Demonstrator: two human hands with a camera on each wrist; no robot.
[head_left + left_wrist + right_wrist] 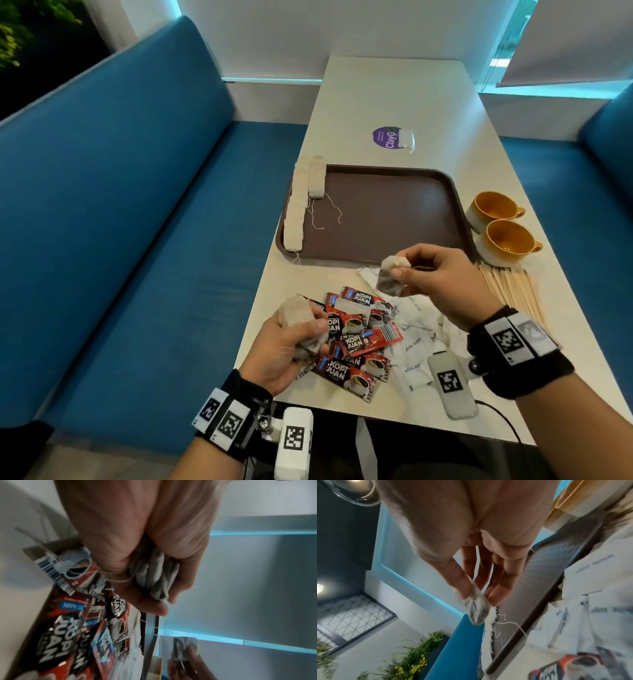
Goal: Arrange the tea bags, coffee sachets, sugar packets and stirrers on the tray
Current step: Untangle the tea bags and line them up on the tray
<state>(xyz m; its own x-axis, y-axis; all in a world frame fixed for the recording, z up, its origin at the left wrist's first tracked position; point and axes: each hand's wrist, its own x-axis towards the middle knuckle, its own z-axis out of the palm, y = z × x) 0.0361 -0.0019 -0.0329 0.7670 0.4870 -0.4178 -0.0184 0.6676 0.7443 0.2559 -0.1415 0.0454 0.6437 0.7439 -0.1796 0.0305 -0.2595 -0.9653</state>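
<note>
A person sits at a pale bench point(349, 102) between blue booth seats, part-way through the tea bag step. The right hand point(442, 284) pinches a single tea bag point(394, 275) between thumb and fingertips, raised just above the near edge of a brown tray point(394, 212); in the right wrist view the bag hangs edge-on with a loose white string below it. The left hand point(291, 346) is curled round a bunch of tea bags point(298, 317), held low at the bench's near left edge; the left wrist view shows several grey-white bags squeezed together with strings trailing.

On the tray, a row of tea bags point(296, 209) lines the left rim, overlapping like tiles, with a second short row point(317, 180) begun beside it at the far end. The rest of the tray floor is bare.

The next move probably calls for carrying the single bag to the short row and laying it flat against the last one.

Not yet placed: red Kopi Juan coffee sachets point(352, 335) heaped on the bench near the hands, white sugar packets point(414, 342) just right of them, and wooden stirrers point(510, 287) lying right of the tray, near two yellow cups point(500, 226).
</note>
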